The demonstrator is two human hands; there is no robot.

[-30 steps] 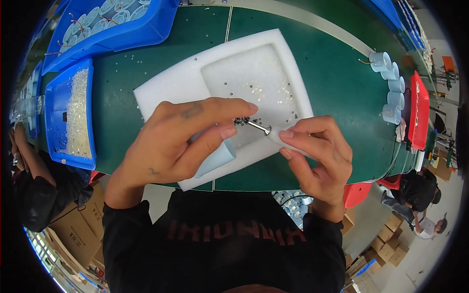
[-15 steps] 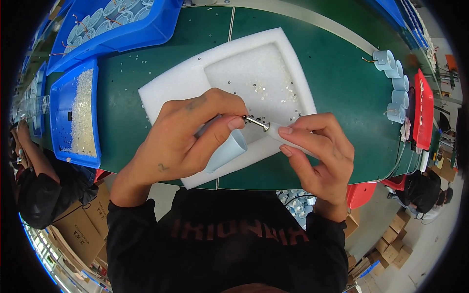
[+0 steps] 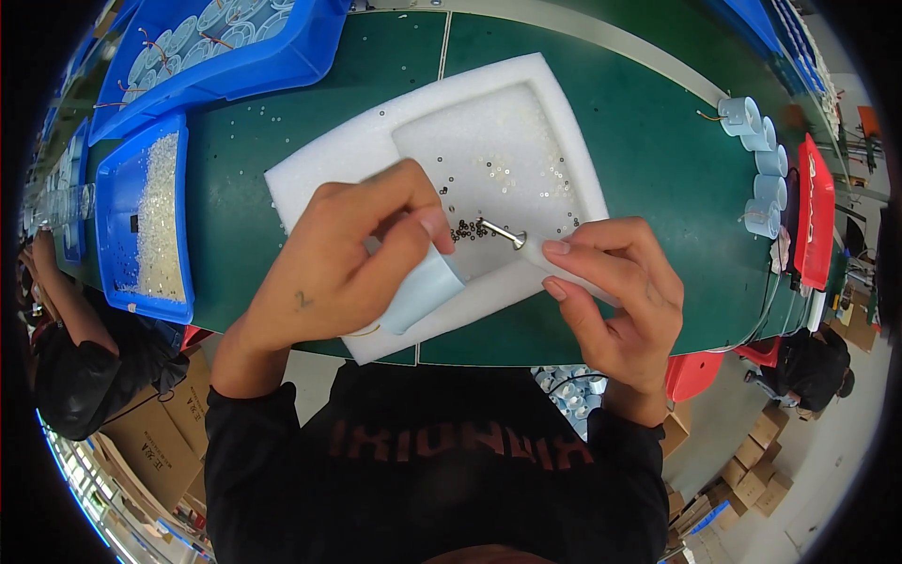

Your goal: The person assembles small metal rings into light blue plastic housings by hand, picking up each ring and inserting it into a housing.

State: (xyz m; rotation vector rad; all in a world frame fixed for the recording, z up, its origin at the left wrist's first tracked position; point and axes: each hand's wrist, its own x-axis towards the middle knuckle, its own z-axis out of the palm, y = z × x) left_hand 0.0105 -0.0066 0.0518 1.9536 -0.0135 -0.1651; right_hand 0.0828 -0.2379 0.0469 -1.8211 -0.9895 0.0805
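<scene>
My left hand (image 3: 352,249) is closed, with a light blue plastic cup (image 3: 425,293) held under its fingers. A thin wire shows at the cup's lower end. The thumb and forefinger meet above the cup; whether a small part sits between them I cannot tell. In my right hand (image 3: 615,291) is a driver-like tool (image 3: 507,235) with a white handle and a metal shaft, gripped between thumb and fingers. Its tip points left, just above a cluster of small dark rings (image 3: 467,230) in the white foam tray (image 3: 343,150), apart from the left hand.
Pale rings (image 3: 498,171) lie scattered in the foam tray. A blue bin (image 3: 188,216) of small clear pieces stands left, below a larger blue crate (image 3: 310,56) of light blue cups. More cups (image 3: 770,160) line the right side beside a red tray (image 3: 814,211). Other people sit at both sides.
My left hand has drawn back left from the tool's tip, taking the cup along. The tool has shifted slightly right, and the dark rings are now in plain view.
</scene>
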